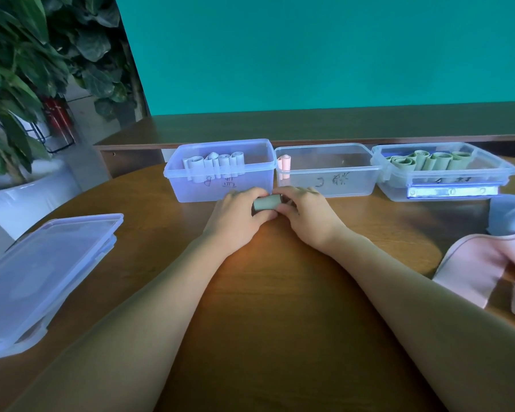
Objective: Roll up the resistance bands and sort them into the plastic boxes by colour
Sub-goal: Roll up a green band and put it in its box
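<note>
Both hands meet over the wooden table (280, 292), pinching one rolled green-grey resistance band (266, 202) between them. The left hand (240, 211) curls its fingers around the roll's left end, and the right hand (305, 211) closes on its right end.

Just beyond the grip stands the left plastic box (220, 185), holding pale blue rolls (214, 166). Beyond and right of the grip is the middle box (327, 171), with a pink roll (283, 163) in its left corner. Further right, the third box (446, 173) holds green rolls (428, 163).

Well right of the grip lie loose pink bands (488, 269) and a blue one (509, 215). Well left rests a stack of clear lids (42, 269).
</note>
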Tool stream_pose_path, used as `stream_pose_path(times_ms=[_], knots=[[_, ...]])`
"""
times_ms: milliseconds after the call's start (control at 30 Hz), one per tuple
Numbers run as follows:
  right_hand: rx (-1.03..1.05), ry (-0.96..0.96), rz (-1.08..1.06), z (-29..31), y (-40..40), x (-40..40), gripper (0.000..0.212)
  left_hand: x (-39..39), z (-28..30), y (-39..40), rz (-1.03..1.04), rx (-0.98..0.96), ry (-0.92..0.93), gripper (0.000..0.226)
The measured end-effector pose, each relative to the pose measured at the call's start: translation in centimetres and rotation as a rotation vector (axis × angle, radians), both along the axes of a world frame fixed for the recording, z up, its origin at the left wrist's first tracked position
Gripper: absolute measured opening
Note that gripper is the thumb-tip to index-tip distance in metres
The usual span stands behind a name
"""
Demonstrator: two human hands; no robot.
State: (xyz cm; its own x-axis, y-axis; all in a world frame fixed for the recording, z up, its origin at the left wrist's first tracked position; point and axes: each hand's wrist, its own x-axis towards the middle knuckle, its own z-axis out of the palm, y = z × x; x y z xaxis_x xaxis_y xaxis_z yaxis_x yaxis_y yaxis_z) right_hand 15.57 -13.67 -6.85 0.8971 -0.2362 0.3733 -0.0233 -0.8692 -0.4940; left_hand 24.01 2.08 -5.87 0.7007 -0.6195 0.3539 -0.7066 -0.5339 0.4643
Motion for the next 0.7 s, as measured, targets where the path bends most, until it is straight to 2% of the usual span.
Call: stream_pose_path(times_ms=[133, 333, 567, 700], knots=[[0.11, -0.058, 0.034, 0.7, 0.3, -1.6, 0.034, -1.6, 0.6, 0.3, -0.014, 0.053, -0.107, 0.035], [0.373, -0.108, 0.112, 1.9, 0.3, -6.1, 0.031, -4.0, 0.7, 0.7, -0.087, -0.074, 0.027, 0.033], [0.51, -0.191, 0.111, 2.7, 0.6, -11.0, 0.021, -8.7, 0.9, 0.5, -0.144, -0.155, 0.118, 0.029], [0.517, -0.226, 0.071, 3.6, 0.6, -13.6, 0.026, -10.9, 1.2, -0.6, -0.171, -0.234, 0.159, 0.028]])
